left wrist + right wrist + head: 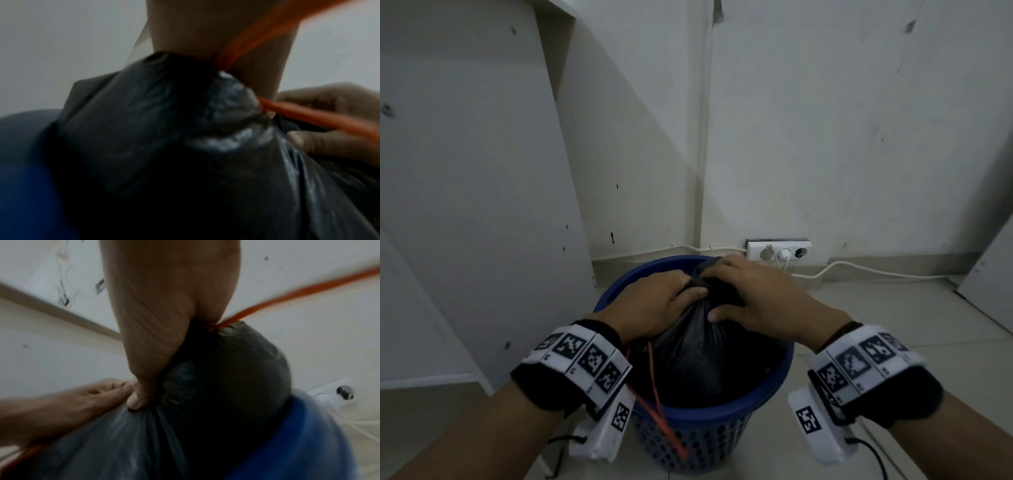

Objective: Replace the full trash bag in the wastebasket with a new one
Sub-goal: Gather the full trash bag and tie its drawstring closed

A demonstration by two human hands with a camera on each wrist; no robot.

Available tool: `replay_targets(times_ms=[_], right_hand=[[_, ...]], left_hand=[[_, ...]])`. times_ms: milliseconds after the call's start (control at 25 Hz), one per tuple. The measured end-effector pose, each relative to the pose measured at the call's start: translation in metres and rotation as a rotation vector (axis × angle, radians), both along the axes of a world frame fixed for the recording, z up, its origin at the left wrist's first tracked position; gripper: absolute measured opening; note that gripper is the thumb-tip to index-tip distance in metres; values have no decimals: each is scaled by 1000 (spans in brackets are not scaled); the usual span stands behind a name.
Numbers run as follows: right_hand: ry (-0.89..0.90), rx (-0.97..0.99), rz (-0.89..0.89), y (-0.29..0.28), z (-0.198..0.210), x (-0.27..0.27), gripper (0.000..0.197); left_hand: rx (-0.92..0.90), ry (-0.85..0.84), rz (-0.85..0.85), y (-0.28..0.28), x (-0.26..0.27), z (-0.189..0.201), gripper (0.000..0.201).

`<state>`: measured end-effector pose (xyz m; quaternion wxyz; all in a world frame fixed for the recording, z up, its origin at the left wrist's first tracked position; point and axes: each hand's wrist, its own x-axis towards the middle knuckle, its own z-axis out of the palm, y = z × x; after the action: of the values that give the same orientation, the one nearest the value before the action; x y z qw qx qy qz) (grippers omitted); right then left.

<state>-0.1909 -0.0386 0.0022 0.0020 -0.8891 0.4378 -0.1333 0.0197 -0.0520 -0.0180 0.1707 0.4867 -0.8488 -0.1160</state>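
left hand (654, 301): curled round gathered neck of black trash bag (698, 356) | right hand (756, 298): pinching same neck, thumb down | bag: inside blue wastebasket (767, 387); orange drawstring (657, 387) trailing over its near rim

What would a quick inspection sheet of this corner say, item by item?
Surface: pale tiled floor.
Job's things: full black plastic trash bag with its neck gathered, inside the blue perforated plastic wastebasket; orange drawstring hangs over the rim; new bag: nothing seen.
Clutter: nothing seen.
Hands: left hand and right hand both grip the bag's neck.
Cables: white cable runs from the white power strip.
Surroundings: white walls, white panel on the left.
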Motion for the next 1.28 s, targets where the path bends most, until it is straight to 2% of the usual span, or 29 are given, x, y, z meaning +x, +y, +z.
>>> replay_targets(times_ms=[80, 200, 280, 360, 440, 560, 640, 720, 800, 840, 920, 1040, 1080, 1160, 1240, 1280], right_hand=[[-41, -64, -11, -1, -10, -3, 39], [-198, -66, -114, 1, -17, 4, 16], [-242, -3, -183, 1, -15, 11, 12], [-250, 90, -228, -4, -14, 13, 17], [-302, 235, -252, -10, -15, 11, 29], [-500, 486, -262, -12, -15, 8, 40], [-569, 556, -248, -12, -14, 8, 37], [-470, 472, -214, -15, -10, 8, 23], [-223, 256, -180, -13, -2, 5, 14], [-106, 122, -162, -10, 2, 4, 22], [-6, -102, -52, -4, 8, -2, 39], [98, -187, 89, 0, 4, -15, 64], [144, -203, 99, -1, -2, -19, 66], [150, -225, 117, -6, -14, -26, 49], [39, -277, 119, -9, -18, -27, 25], [-24, -282, 96, -12, -19, -24, 23]], left_hand=[[8, -6, 4, -1, -3, -1, 36], [77, 51, 12, -2, -1, -3, 40], [90, 175, 4, -4, 2, -2, 30], [4, 188, -26, -1, 3, 1, 18], [-127, 60, -60, 4, 3, 4, 26], [-223, -245, -89, 10, 5, 11, 69], [-276, -378, -77, 9, 6, 11, 65], [-270, -400, -75, 7, 3, 9, 45], [-213, -368, -70, 6, -1, 8, 35], [-179, -349, -57, 5, -1, 8, 35], [-82, -315, -20, 2, 0, 7, 34], [109, -235, -5, -6, 2, 8, 37], [175, -189, -18, -9, 1, 9, 39], [278, -106, -47, -15, 0, 10, 46], [339, -80, -65, -20, 0, 13, 51], [349, -86, -65, -21, 0, 12, 52]])
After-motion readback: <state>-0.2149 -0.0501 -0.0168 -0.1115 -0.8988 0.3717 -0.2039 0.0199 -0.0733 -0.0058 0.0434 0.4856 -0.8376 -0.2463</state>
